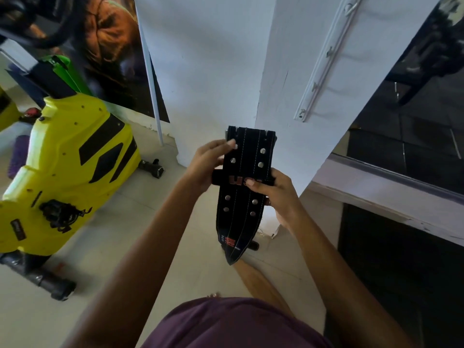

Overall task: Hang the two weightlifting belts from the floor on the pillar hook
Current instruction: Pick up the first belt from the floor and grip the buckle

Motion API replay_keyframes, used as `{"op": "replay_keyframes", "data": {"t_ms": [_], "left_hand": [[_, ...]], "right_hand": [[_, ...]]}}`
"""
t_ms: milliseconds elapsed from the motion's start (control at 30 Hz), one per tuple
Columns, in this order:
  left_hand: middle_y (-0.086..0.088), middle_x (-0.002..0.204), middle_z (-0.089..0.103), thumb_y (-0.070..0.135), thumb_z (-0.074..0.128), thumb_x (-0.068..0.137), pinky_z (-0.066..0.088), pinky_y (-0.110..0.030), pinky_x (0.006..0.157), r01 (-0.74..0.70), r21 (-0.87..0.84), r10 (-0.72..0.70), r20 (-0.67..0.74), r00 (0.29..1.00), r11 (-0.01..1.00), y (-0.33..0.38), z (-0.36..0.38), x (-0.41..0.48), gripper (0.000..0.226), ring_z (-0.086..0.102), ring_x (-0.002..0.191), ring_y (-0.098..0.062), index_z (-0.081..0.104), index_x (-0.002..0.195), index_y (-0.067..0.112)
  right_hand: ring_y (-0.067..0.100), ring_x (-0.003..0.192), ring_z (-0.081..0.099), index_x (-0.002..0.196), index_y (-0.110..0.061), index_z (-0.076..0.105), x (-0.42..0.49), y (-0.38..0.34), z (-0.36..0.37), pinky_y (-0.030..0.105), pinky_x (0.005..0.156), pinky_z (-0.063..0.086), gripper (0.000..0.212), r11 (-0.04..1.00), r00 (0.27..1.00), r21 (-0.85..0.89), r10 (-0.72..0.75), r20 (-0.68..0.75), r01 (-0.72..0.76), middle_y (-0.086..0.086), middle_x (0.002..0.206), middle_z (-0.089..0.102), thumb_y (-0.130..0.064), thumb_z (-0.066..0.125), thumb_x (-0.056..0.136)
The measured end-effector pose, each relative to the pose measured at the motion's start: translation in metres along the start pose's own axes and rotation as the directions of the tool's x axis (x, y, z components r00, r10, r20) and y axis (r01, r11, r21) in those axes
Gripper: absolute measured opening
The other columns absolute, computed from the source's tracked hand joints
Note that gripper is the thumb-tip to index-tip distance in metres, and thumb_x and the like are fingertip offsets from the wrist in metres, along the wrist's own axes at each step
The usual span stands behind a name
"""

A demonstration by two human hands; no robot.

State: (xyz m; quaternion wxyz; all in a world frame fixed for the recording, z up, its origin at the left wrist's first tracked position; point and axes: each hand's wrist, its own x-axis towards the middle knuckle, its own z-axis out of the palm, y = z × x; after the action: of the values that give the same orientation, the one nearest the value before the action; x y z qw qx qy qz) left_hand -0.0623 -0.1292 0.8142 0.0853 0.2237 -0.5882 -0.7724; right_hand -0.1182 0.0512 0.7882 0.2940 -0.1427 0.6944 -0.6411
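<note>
Room: pale tiled floor (120, 247), a white pillar (288, 101) rising at twelve to one o'clock, dark glass panels at three o'clock.
Hook rail: a white strip with several hooks (326, 64) runs slantwise up the pillar's right face, at one o'clock from the hands; nothing hangs on it.
Belt: one black weightlifting belt (242, 197) is held upright in mid-air at the centre, in front of the pillar's foot. It has white stitching lines, paired silver rivets, worn red lettering across the middle and a small red label near its pointed lower end.
Left hand: left hand (203, 167) grips the belt's upper left edge, its fingers curled onto the front near the top rivets, thumb behind.
Right hand: right hand (276, 197) is closed on the belt's right edge at mid-height, thumb pressed across the lettering.
Exercise bike: a yellow and black exercise bike (62, 167) stands at nine o'clock, well apart from the belt.
Poster: a large printed poster (113, 51) leans on the wall at eleven o'clock.
Person: purple shirt (233, 325) at six o'clock.
Second belt: cannot tell where it is.
</note>
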Motion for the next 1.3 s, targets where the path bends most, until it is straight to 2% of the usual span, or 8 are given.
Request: {"op": "replay_keyframes", "data": {"t_ms": [200, 333, 467, 600, 767, 933, 1100, 1300], "left_hand": [[-0.016, 0.108, 0.067, 0.006, 0.07, 0.082, 0.056, -0.044, 0.09, -0.026, 0.071, 0.013, 0.18, 0.984, 0.997, -0.002, 0.0, 0.011, 0.044, 0.068, 0.098, -0.03, 0.056, 0.123, -0.001], [-0.008, 0.097, 0.072, 0.0, 0.067, 0.082, 0.054, -0.041, 0.086, 0.036, 0.043, -0.047, 0.296, 0.954, 0.998, -0.056, -0.002, -0.008, 0.025, 0.069, 0.093, -0.025, 0.063, 0.106, 0.002], [-0.012, 0.105, 0.073, 0.0, 0.071, 0.077, 0.054, -0.038, 0.087, 0.073, 0.061, -0.087, 0.279, 0.956, 0.996, -0.094, 0.006, -0.027, 0.033, 0.069, 0.1, -0.029, 0.066, 0.109, -0.001], [-0.022, 0.115, 0.066, 0.01, 0.074, 0.077, 0.054, -0.042, 0.089, 0.057, -0.028, -0.049, 0.231, 0.972, 0.998, -0.074, 0.01, -0.018, 0.051, 0.067, 0.104, -0.035, 0.056, 0.122, -0.006], [-0.012, 0.098, 0.071, 0.008, 0.07, 0.083, 0.057, -0.043, 0.084, -0.04, 0.052, 0.037, 0.055, 0.998, 0.998, -0.014, 0.01, 0.011, 0.027, 0.07, 0.087, -0.024, 0.065, 0.109, 0.002], [-0.013, 0.103, 0.071, 0.005, 0.068, 0.085, 0.059, -0.038, 0.085, -0.023, 0.123, 0.005, 0.146, 0.989, 0.992, 0.001, 0.01, 0.016, 0.032, 0.071, 0.092, -0.026, 0.063, 0.116, 0.0], [-0.021, 0.113, 0.065, 0.006, 0.067, 0.082, 0.054, -0.041, 0.092, 0.095, 0.006, -0.092, 0.3, 0.949, 0.996, -0.042, 0.002, -0.005, 0.046, 0.065, 0.101, -0.032, 0.054, 0.124, -0.007], [-0.021, 0.117, 0.067, 0.005, 0.075, 0.073, 0.048, -0.054, 0.1, 0.154, 0.194, -0.203, 0.268, 0.942, 0.969, -0.107, -0.008, -0.039, 0.049, 0.066, 0.108, -0.033, 0.059, 0.119, 0.0]], "right_hand": [[0.017, 0.093, 0.074, 0.106, -0.015, 0.071, 0.002, -0.014, -0.003, 0.041, 0.086, 0.057, 0.028, 0.996, 0.991, 0.044, -0.07, -0.113, 0.075, 0.002, 0.1, 0.077, -0.012, 0.076, 0.079], [0.021, 0.099, 0.072, 0.104, -0.013, 0.072, 0.008, -0.025, -0.013, 0.044, 0.094, 0.055, 0.027, 0.991, 0.982, 0.062, -0.107, -0.155, 0.118, 0.005, 0.104, 0.077, -0.012, 0.078, 0.078], [0.019, 0.101, 0.072, 0.107, -0.009, 0.071, 0.007, -0.026, -0.019, 0.041, 0.099, 0.053, 0.03, 0.993, 0.983, 0.051, -0.098, -0.157, 0.107, 0.005, 0.105, 0.077, -0.01, 0.077, 0.078], [0.021, 0.1, 0.073, 0.106, -0.011, 0.071, -0.003, -0.012, -0.017, 0.047, 0.097, 0.054, 0.029, 0.998, 0.988, 0.035, -0.052, -0.145, 0.057, 0.005, 0.104, 0.077, -0.011, 0.078, 0.078], [0.019, 0.098, 0.073, 0.109, -0.014, 0.071, -0.017, 0.001, -0.005, 0.048, 0.094, 0.055, 0.031, 1.0, 0.997, 0.007, -0.016, -0.072, 0.017, 0.004, 0.104, 0.077, -0.011, 0.077, 0.079], [0.019, 0.099, 0.073, 0.109, -0.015, 0.071, -0.019, 0.0, -0.005, 0.046, 0.093, 0.056, 0.03, 0.999, 0.995, 0.036, -0.022, -0.097, 0.026, 0.003, 0.104, 0.077, -0.011, 0.076, 0.08], [0.021, 0.098, 0.073, 0.107, -0.012, 0.071, -0.014, -0.003, -0.01, 0.042, 0.092, 0.056, 0.027, 0.998, 0.99, 0.047, -0.033, -0.136, 0.04, 0.006, 0.103, 0.077, -0.011, 0.076, 0.08], [0.017, 0.096, 0.074, 0.108, -0.008, 0.07, -0.01, 0.004, -0.011, 0.029, 0.089, 0.055, 0.029, 0.998, 0.993, 0.055, -0.017, -0.115, 0.023, 0.006, 0.104, 0.077, -0.007, 0.076, 0.08]]}}
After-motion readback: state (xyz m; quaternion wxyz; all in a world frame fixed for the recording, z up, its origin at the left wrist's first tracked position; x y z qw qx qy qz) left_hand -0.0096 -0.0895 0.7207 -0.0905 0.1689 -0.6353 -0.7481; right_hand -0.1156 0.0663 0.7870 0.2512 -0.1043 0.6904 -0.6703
